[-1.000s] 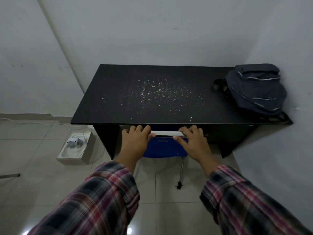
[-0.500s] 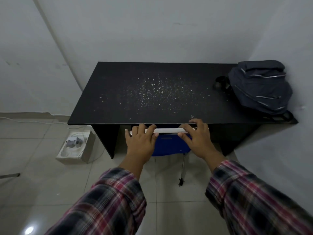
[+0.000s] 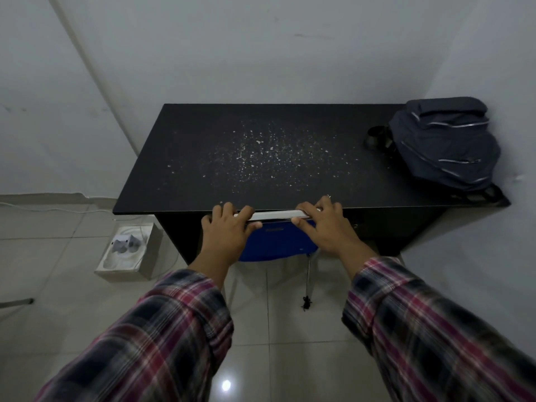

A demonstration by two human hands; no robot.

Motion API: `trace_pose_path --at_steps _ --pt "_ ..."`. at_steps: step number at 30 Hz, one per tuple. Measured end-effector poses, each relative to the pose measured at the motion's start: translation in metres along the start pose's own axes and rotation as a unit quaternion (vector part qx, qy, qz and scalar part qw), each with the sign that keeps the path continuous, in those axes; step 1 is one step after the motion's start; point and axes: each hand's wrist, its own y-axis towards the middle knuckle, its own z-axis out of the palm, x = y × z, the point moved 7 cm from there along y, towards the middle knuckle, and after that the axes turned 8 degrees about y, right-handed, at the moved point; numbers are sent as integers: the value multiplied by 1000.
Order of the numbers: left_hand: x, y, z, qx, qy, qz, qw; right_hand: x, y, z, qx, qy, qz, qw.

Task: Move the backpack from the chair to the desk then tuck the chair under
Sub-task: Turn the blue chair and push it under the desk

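Backpack sits on the bench at the far right corner, slumped against the right wall, a small dark cup-like thing just beside its left flank. First half of the task looks done.

Chair — blue back, pale top rail — stands at the near edge of the bench, centred on the knee gap. The rail lies left-to-right, parallel to the bench edge and almost under it. The seat is hidden below the top; one thin leg shows on the tiles.

Left hand is on the left end of the rail, right hand on the right end, both palm down. Fingers of the left curl over the far side of the rail with the thumb on the near side, closed on it. Right fingers reach over the rail and overlap the bench edge; they look closed on the rail too, though whether they touch the top I cannot tell.

Key relation: the gap lies straight away from both hands, square to the rail's long axis. Hands are evenly spaced and equally near, so an even push from both should keep the chair from slewing. Little travel seems left — knuckles are close to the bench edge, a pinch risk if the rail goes under.

White box on the floor to the left, well apart from the chair.
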Motion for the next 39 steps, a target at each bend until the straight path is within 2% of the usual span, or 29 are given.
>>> trace_pose_path --at_steps 4,10,14,21,28,32,39 --pt "19 -20 0 -6 -1 -5 1000 18 -18 9 1 -11 -5 1000" --pt "15 -29 -1 1 -86 -40 995 33 -39 8 -138 -69 13 988" --pt "17 -18 2 6 -117 -34 993 34 -36 17 -173 -39 34 984" --pt "23 17 3 21 -120 -29 992 29 0 26 -160 -14 47 986" --pt "-4 21 6 31 -142 -33 989 8 9 4 -132 -65 37 988" --pt "1 16 5 48 -109 -37 992 13 4 1 -102 -76 35 991" --pt "-2 5 -1 52 -65 -10 996 8 -15 -3 -121 -84 26 989"
